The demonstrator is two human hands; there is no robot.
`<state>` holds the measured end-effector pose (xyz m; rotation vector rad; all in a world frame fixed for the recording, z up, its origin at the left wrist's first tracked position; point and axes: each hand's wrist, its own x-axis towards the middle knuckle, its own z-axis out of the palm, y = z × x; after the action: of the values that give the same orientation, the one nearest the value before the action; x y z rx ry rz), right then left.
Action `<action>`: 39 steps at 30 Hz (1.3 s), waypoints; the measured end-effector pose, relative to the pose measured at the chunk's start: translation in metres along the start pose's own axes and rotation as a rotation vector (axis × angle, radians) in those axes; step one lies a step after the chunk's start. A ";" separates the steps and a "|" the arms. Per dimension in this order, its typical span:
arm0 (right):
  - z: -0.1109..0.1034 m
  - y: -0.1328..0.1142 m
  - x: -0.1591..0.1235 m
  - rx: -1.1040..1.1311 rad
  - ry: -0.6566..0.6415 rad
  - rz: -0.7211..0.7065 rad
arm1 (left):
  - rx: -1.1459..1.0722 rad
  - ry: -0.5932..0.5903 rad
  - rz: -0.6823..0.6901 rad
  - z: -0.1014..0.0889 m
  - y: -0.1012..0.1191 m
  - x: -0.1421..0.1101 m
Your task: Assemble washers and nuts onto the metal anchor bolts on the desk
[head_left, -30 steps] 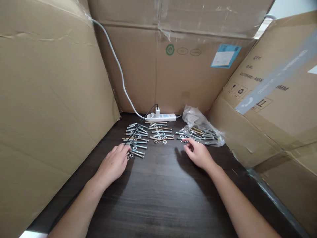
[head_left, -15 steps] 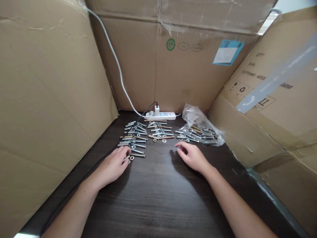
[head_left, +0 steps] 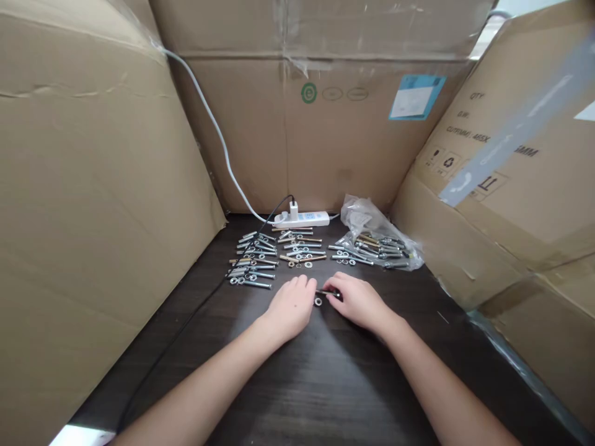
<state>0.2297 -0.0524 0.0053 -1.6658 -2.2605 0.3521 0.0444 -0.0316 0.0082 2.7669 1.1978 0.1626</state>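
Observation:
My left hand (head_left: 292,308) rests on the dark table at the middle, its fingers curled down and together. Whatever is under those fingertips is hidden. Just right of it, my right hand (head_left: 357,301) is closed around the head end of a metal bolt (head_left: 329,293), which lies crosswise between both hands. A nut (head_left: 318,302) sits on the table just below the bolt, by the left fingertips. Behind the left hand, bolts with sleeves, nuts and washers lie in a left group (head_left: 260,284) and a middle group (head_left: 316,257).
A clear plastic bag (head_left: 360,214) with several bolts lies at the back right; loose bolts (head_left: 360,259) lie before it. A white power strip (head_left: 313,218) stands against the rear cardboard (head_left: 251,142). A black cable (head_left: 186,325) crosses the left side. Cardboard walls enclose three sides.
My left hand has moved right, from the left group to the middle. The front bolt and nut of that group are now between my hands. My right hand has closed on the bolt.

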 end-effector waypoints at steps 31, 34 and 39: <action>-0.001 0.012 0.009 0.139 0.309 -0.135 | -0.382 0.364 0.067 0.001 -0.023 0.017; -0.001 0.011 0.008 0.127 0.309 -0.146 | -0.413 0.384 0.067 0.003 -0.022 0.016; -0.003 0.007 0.007 0.111 0.356 -0.177 | -0.488 0.389 0.113 0.000 -0.019 0.013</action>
<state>0.2353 -0.0430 0.0059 -1.3391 -2.0598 0.1234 0.0392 -0.0093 0.0054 2.4227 0.9063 0.9082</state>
